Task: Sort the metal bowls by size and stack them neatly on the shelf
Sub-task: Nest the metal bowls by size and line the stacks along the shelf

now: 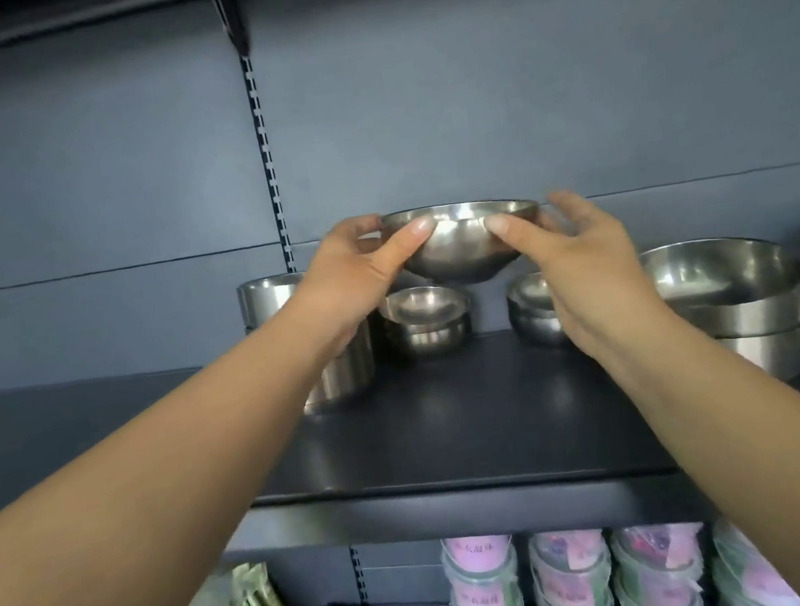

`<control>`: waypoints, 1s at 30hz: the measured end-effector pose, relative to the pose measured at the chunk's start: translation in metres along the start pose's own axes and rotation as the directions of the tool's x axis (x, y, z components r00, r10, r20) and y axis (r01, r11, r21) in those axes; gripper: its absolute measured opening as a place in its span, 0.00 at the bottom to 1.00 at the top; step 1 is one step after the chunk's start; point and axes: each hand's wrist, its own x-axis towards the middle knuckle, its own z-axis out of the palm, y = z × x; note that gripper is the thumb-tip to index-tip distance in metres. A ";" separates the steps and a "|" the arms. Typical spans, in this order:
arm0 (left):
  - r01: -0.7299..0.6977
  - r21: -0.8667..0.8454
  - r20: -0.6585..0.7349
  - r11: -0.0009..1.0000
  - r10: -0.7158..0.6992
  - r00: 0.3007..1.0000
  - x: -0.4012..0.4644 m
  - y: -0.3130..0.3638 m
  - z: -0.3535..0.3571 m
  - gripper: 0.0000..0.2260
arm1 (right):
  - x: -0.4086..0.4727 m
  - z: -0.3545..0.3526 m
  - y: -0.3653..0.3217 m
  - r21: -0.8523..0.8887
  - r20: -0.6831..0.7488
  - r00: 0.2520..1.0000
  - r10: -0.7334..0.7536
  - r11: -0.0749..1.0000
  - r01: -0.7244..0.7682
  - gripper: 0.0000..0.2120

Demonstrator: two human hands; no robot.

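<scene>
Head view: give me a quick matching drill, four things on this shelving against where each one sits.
Things:
1. wide shallow metal bowl
2. small steel bowl stack
3. large steel bowl stack
4. pink-lidded tubs

Places:
A. lower shelf
B. far right on the dark shelf
C. held between left hand and right hand
D. just below the held bowl

Pairs: 1-C, 2-D, 3-B, 4-A
</scene>
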 end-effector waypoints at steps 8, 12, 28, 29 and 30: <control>-0.146 0.230 -0.054 0.962 0.163 0.985 0.059 0.043 -0.083 0.36 | 0.060 0.088 -0.028 0.039 0.235 0.972 0.015 0.999 -0.025 0.05; -0.128 0.234 -0.054 0.964 0.145 0.988 0.094 0.036 -0.130 0.26 | 0.089 0.133 -0.012 -0.011 0.275 0.960 0.048 0.999 -0.047 0.05; 0.096 0.044 0.182 0.994 -0.103 0.978 0.204 -0.100 -0.186 0.11 | 0.174 0.209 0.086 -0.626 0.089 0.926 0.367 0.744 -0.235 0.23; 0.105 0.011 0.177 0.994 -0.105 0.979 0.207 -0.104 -0.185 0.10 | 0.177 0.209 0.090 -0.636 0.080 0.917 0.391 0.728 -0.255 0.24; 0.107 -0.008 0.171 0.994 -0.104 0.980 0.210 -0.108 -0.184 0.10 | 0.180 0.207 0.093 -0.639 0.077 0.909 0.410 0.720 -0.271 0.24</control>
